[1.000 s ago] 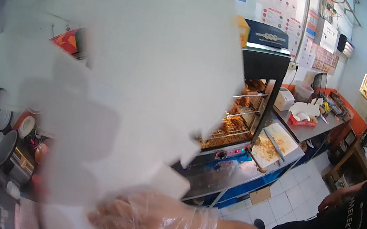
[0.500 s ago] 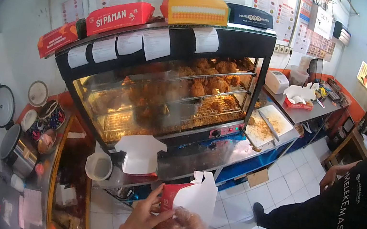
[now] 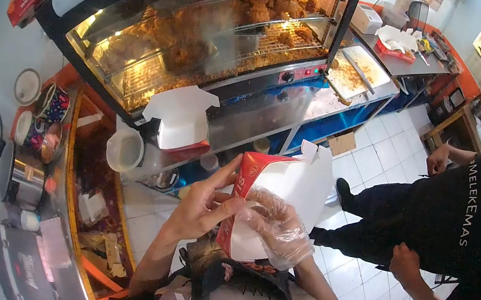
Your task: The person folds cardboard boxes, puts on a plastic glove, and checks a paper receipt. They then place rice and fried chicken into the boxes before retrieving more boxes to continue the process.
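Note:
My left hand [image 3: 205, 208] grips the red outer wall of a takeaway food box [image 3: 286, 180] held in front of my chest. The box has a white inside, and its lid flap stands raised. My right hand [image 3: 281, 230], in a clear plastic glove, is curled over the near wall, its fingers reaching into the box. What lies under those fingers is hidden. Another open white-and-red food box [image 3: 177, 115] rests on the counter ahead, beside a clear plastic tub [image 3: 125, 150].
Ahead stands a glass warming cabinet [image 3: 209, 30] with fried chicken on its racks. A knife [image 3: 358, 71] lies on a crumb-covered white board [image 3: 347, 85]. At right stands another person [image 3: 434, 208] in black. Pots and a rice cooker [image 3: 23, 177] are at left.
The view has tipped downward, so the cabinet sits higher in it. My gloved hand has moved further over the box, its fingers now inside. My left hand keeps its hold.

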Demonstrator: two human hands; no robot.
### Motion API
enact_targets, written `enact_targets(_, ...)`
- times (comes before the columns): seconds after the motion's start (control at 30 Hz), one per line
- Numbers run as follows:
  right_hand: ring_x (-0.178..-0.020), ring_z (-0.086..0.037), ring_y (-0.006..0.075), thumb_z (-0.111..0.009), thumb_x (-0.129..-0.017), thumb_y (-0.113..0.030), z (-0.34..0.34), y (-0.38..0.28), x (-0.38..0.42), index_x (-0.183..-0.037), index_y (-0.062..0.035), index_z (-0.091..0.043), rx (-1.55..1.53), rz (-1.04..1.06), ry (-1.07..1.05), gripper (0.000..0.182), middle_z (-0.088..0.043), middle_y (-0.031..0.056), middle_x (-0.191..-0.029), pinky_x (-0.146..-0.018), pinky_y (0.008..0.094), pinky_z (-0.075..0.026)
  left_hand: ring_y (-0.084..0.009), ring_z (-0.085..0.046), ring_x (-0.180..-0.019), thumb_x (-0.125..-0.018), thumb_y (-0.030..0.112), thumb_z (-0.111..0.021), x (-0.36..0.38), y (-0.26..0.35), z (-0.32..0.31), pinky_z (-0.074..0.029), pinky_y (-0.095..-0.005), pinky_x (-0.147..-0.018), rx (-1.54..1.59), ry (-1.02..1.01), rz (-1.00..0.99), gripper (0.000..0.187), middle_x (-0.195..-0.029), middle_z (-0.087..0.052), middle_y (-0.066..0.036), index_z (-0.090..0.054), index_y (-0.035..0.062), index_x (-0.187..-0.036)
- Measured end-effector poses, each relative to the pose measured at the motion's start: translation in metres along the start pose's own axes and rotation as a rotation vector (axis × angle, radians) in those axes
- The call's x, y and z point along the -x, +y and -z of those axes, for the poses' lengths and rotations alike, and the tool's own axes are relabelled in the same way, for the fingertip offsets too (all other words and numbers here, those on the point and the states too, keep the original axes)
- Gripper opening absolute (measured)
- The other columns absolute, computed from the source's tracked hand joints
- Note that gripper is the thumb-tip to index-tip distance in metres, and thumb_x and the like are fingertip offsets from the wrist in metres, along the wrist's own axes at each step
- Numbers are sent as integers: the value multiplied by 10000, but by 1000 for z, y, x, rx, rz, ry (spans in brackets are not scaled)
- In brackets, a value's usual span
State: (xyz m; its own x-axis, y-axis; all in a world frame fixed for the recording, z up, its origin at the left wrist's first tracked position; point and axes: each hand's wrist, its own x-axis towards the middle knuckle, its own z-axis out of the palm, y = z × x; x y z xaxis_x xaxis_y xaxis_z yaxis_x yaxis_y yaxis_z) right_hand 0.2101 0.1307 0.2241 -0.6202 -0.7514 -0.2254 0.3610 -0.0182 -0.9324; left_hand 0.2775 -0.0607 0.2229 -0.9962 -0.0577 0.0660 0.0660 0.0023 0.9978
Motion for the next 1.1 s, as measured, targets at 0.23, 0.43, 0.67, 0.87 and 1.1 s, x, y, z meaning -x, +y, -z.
enact_targets(0.23,-1101,-655,161,-690,-1013,-224,-25,12,-33,-1347,62,-582,-115,60,172,453,-700,128,-1221,-1001,320,-530,-244,-691,-1121,-941,191,-743,12,-1,37,-589,-317,-877,6,1,11,856,-1449,-549,-263,-249,35,-1623)
enact_targets(0.43,-1087,-671,175,-695,-1008,-217,-40,-3,-59,-1330,85,-584,-158,65,229,455,-698,147,-1218,-958,322,-563,-238,-689,-1116,-913,200,-766,7,-5,65,-587,-335,-890,-63,-22,25,868,-1457,-564,-220,-282,67,-1621)
enact_targets(0.67,-1101,-668,172,-666,-1027,-219,-43,-4,-74,-1330,67,-594,-151,102,197,424,-701,126,-1208,-970,330,-559,-249,-697,-1104,-925,140,-735,-5,-12,83,-581,-333,-907,31,-44,61,826,-1448,-541,-259,-286,28,-1610)
enact_targets(0.87,-1081,-663,148,-656,-1033,-211,-36,5,-91,-1312,50,-616,-149,151,243,384,-707,114,-1202,-958,322,-555,-224,-694,-1099,-924,134,-712,-21,-15,89,-564,-314,-914,4,-59,19,799,-1416,-576,-224,-307,27,-1604)
enact_targets(1.1,-1028,-663,135,-665,-1030,-221,-37,-21,-94,-1253,39,-654,-149,82,280,342,-727,96,-1149,-914,311,-553,-250,-693,-1118,-909,137,-679,-30,-12,89,-565,-324,-926,83,-68,43,814,-1435,-557,-245,-285,36,-1615)
